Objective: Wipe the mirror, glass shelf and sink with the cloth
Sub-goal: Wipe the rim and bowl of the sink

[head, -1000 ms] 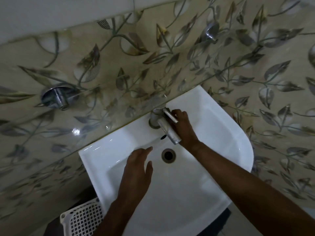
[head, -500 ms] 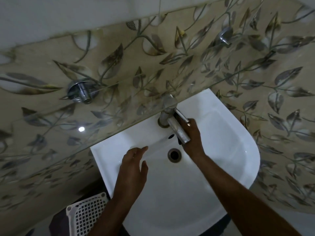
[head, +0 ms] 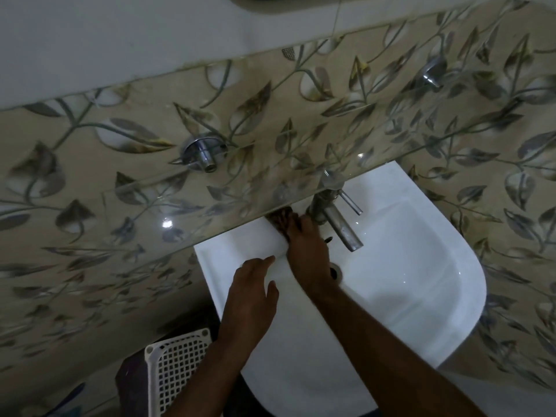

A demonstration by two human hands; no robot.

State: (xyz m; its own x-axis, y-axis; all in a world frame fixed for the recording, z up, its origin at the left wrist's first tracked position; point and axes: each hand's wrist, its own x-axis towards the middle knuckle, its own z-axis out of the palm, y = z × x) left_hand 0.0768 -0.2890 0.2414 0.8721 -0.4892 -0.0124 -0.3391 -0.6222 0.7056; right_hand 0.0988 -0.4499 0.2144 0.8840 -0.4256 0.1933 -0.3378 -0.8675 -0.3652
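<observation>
The white sink (head: 445, 299) is below me, its steel tap (head: 340, 224) at the back. A clear glass shelf (head: 150, 212) juts from the wall above the sink's back edge. My right hand (head: 304, 248) lies left of the tap with its fingers stretched onto the back ledge, the fingertips showing blurred through the shelf's glass. My left hand (head: 249, 293) rests flat and relaxed on the sink's left side, holding nothing. No cloth is in view.
Two chrome brackets (head: 203, 152) (head: 433, 72) carry the shelf on the leaf-patterned tiled wall. The drain (head: 335, 272) shows just right of my right wrist. A white perforated plastic basket (head: 174, 368) stands on the floor left of the sink.
My right hand has let go of the tap and moved left onto the sink's back ledge under the shelf. My left hand has stayed on the left side. The view has shifted.
</observation>
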